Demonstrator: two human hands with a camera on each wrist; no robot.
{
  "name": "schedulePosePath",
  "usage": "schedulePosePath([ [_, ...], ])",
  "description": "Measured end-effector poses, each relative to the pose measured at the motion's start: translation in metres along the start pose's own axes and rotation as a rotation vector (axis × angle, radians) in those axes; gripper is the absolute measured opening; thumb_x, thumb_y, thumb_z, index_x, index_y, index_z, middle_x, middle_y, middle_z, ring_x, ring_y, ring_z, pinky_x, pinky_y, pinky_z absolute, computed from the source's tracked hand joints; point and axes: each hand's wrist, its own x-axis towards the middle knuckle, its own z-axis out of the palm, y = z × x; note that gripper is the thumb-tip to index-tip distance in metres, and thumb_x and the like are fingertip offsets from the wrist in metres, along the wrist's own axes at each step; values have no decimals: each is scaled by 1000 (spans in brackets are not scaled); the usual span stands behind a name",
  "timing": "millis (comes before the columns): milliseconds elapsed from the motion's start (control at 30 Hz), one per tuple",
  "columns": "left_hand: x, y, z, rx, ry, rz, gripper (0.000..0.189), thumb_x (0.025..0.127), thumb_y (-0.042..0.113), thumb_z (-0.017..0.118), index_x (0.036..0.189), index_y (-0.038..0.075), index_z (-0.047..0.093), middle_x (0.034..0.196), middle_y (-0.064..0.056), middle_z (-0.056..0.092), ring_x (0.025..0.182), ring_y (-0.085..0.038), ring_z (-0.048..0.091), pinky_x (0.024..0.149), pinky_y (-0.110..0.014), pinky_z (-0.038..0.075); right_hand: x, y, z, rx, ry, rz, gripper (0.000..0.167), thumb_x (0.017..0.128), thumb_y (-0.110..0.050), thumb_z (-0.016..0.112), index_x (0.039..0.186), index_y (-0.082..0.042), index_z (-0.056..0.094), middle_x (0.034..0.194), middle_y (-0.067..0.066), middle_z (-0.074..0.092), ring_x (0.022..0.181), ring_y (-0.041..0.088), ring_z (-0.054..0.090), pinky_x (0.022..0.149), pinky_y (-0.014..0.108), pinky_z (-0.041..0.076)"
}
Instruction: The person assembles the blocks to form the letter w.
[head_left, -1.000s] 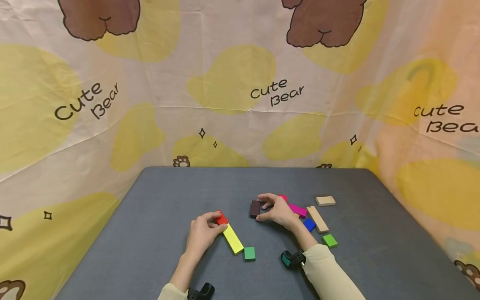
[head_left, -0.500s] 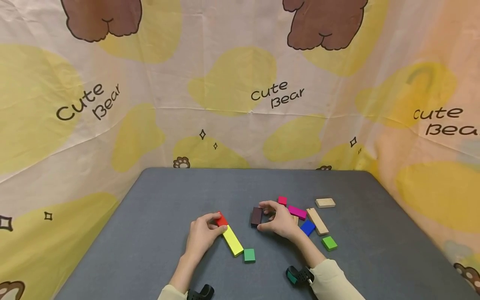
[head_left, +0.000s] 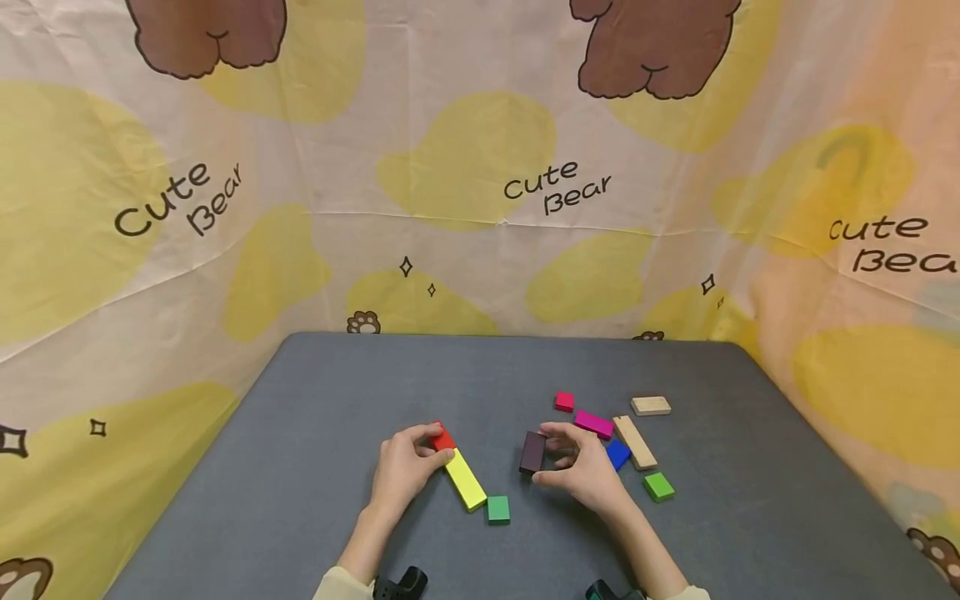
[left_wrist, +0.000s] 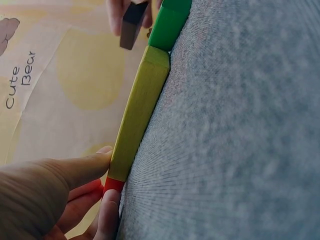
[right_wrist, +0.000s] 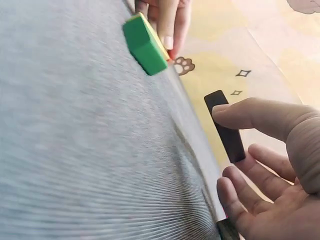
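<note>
My right hand (head_left: 588,468) pinches a dark brown wooden block (head_left: 532,452) between thumb and fingertips; in the right wrist view the dark block (right_wrist: 226,127) is held above the grey table. My left hand (head_left: 405,468) grips the red block (head_left: 443,436) at the far end of a row, thumb beside the joint with the yellow block (head_left: 466,480). A green block (head_left: 498,510) stands at the yellow block's near end. The left wrist view shows red, yellow (left_wrist: 140,117) and green (left_wrist: 170,24) blocks end to end.
Right of my right hand lie a pink-red block (head_left: 565,402), a magenta block (head_left: 594,424), a blue block (head_left: 618,455), a long plain wood block (head_left: 634,442), a shorter plain one (head_left: 651,406) and a light green block (head_left: 659,487). A printed cloth (head_left: 450,167) hangs behind the table.
My right hand has carried the dark brown block nearer and slightly right, away from the pink-red block, which now shows fully. My left hand and the red, yellow and green row stay put.
</note>
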Motion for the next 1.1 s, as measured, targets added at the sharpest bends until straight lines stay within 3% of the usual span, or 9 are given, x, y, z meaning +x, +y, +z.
schedulePosePath([
  [267,-1,2,-1,-4,0,4,41,76,15,85,115,5,74,112,-9,70,70,-8,65,57,-28,49,-10,-3,4,-38,-20,-1,68,63,-8,93,125,-8,65,119,5,63,99,24,59,72,33,50],
  [433,-2,3,-1,-2,-3,-4,42,77,15,85,116,6,73,112,-9,70,69,-8,64,57,-29,49,-8,3,3,-97,-105,-26,66,63,-6,92,124,-7,64,113,5,63,88,21,58,66,30,47],
  [600,-2,3,-2,-5,4,-2,42,77,15,85,116,6,73,111,-9,71,69,-9,64,57,-29,49,-8,6,1,-132,-173,-72,61,67,-10,90,123,-5,65,109,6,62,86,22,55,65,29,47],
  [767,0,3,-1,-4,15,28,41,77,13,85,114,3,73,113,-10,70,72,-11,66,58,-28,50,-9,5,-1,-105,-186,-63,57,72,-13,89,122,-5,64,105,8,62,85,23,56,65,28,48],
  [1100,-2,3,-1,10,4,12,40,77,15,85,114,4,73,112,-9,70,70,-9,64,56,-28,48,-11,5,4,-88,-197,-38,58,72,-17,90,123,-6,64,110,5,63,88,22,57,68,28,47],
])
